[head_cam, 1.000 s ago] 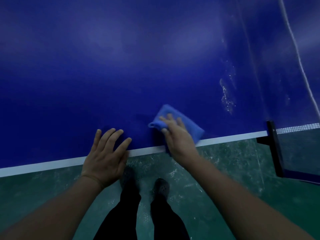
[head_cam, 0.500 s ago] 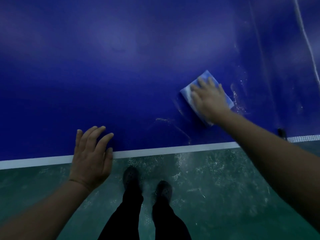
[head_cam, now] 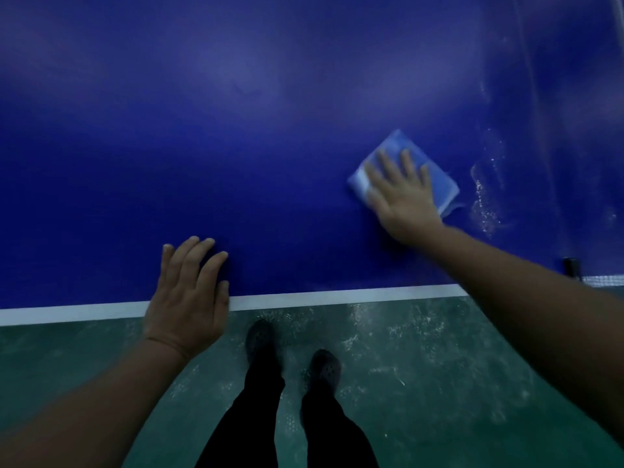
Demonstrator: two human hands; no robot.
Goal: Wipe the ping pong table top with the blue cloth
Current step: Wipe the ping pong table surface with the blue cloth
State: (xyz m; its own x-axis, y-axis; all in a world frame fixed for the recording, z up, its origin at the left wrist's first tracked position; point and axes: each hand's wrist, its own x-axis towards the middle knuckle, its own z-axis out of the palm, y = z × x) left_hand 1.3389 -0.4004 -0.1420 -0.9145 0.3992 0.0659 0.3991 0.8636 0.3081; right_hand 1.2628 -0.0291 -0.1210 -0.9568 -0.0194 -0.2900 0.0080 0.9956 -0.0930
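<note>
Soft, light blue folded cloth (head_cam: 417, 170) lies flat on our dark blue ping pong table top (head_cam: 236, 130), pressed under our spread right hand (head_cam: 403, 194), best palmed centrally, while our left hand (head_cam: 189, 298) rests open at the edge.

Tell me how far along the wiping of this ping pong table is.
Partly done, as far as this view shows. The dark blue ping pong table top looks smooth left of the folded blue cloth. In hand: the right hand presses that cloth flat, while the left hand rests on the white edge stripe. Left: the whitish speckled smears just right of the cloth.
</note>
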